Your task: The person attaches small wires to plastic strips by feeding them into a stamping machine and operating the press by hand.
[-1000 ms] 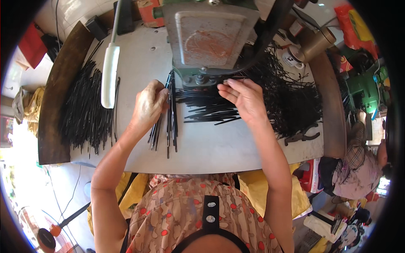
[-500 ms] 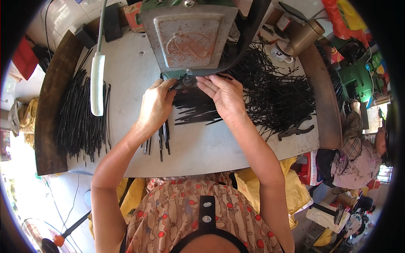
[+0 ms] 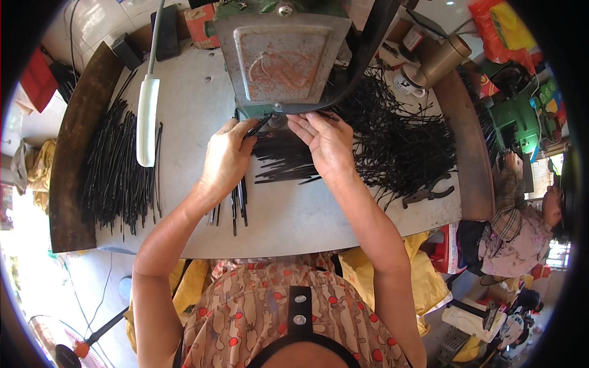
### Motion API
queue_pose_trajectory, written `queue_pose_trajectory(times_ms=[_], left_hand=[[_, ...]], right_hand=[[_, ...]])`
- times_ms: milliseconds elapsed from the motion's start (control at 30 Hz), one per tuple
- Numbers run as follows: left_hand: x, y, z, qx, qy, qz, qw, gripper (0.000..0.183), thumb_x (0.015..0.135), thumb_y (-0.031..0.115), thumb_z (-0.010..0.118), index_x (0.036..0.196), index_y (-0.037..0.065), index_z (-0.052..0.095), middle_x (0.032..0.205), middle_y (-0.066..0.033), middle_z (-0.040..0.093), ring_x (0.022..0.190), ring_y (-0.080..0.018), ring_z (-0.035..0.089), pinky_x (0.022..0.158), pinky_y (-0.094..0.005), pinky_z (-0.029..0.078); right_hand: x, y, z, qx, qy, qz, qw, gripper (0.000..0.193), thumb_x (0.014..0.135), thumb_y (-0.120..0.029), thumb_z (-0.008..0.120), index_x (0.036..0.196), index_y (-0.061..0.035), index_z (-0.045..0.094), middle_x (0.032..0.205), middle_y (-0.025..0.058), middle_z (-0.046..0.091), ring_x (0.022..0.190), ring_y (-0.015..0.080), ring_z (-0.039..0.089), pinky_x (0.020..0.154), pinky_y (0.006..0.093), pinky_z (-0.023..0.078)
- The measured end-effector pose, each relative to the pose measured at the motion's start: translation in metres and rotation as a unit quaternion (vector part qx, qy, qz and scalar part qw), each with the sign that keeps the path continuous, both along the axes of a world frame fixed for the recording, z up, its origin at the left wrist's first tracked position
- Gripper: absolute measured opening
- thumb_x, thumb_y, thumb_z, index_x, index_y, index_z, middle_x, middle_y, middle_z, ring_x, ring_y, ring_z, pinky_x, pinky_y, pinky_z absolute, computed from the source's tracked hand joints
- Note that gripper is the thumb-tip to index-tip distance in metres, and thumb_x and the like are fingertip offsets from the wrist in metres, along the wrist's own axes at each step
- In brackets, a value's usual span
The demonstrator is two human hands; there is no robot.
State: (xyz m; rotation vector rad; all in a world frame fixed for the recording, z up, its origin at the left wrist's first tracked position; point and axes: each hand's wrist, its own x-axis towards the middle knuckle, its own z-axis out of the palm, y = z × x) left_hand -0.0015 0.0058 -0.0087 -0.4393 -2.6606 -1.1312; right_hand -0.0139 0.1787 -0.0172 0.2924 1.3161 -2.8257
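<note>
A bench machine with a worn metal front plate stands at the far middle of the table. Just below its lower edge, my left hand pinches a thin black strip that points toward the machine's tip. My right hand is opposite, thumb and forefinger closed on another dark strip end while its other fingers are loosely curled. Between and below the hands lies a small pile of black strips. Several more strips lie beneath my left wrist. The contact point under the machine is partly hidden.
A large tangle of black strips covers the right side, with pliers at its near edge. Straighter strips lie at left under a lamp. A mug stands far right. Raised side boards edge the table.
The whole view has shifted slightly, so the machine and lamp appear a little further right. My hands stay almost in place, still gripping the strips.
</note>
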Motion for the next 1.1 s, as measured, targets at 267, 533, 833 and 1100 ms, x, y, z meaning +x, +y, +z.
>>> queue_pose_trajectory(times_ms=[267,533,833,1100], left_hand=[[0.0016,0.0002,0.0034,0.004,-0.032,0.004,0.999,0.027,0.073,0.002,0.055,0.100,0.001,0.057,0.079,-0.0163,0.053,0.071,-0.0321,0.054,0.064,-0.0365,0.043],[-0.0001,0.0009,0.0005,0.002,-0.013,0.005,1.000,0.025,0.075,0.002,0.055,0.099,0.002,0.057,0.078,-0.0149,0.054,0.067,-0.0272,0.053,0.062,-0.0316,0.042],[0.0018,0.0022,0.0029,-0.045,-0.013,0.009,0.999,0.026,0.075,0.004,0.054,0.101,0.005,0.056,0.080,-0.0150,0.052,0.071,-0.0325,0.055,0.062,-0.0390,0.044],[0.0025,0.0034,0.0052,-0.092,0.035,0.014,0.995,0.025,0.074,0.002,0.056,0.099,0.005,0.058,0.076,-0.0136,0.051,0.066,-0.0320,0.052,0.060,-0.0366,0.041]], right_hand=[[0.0000,-0.0033,0.0006,0.006,-0.005,-0.007,1.000,0.015,0.082,-0.001,0.050,0.093,0.0081,0.049,0.094,0.0199,0.057,0.089,0.0300,0.058,0.083,0.0408,0.048],[-0.0007,-0.0034,-0.0005,0.010,-0.005,-0.005,1.000,0.015,0.082,-0.001,0.051,0.093,0.0078,0.049,0.094,0.0198,0.057,0.089,0.0295,0.058,0.083,0.0407,0.049],[-0.0003,-0.0033,-0.0014,0.021,-0.001,-0.009,1.000,0.015,0.082,-0.002,0.051,0.093,0.0078,0.049,0.093,0.0192,0.057,0.089,0.0291,0.059,0.082,0.0401,0.049],[-0.0011,-0.0031,-0.0019,0.023,-0.006,-0.007,1.000,0.014,0.082,-0.002,0.051,0.093,0.0078,0.050,0.093,0.0193,0.058,0.087,0.0283,0.059,0.081,0.0393,0.049]])
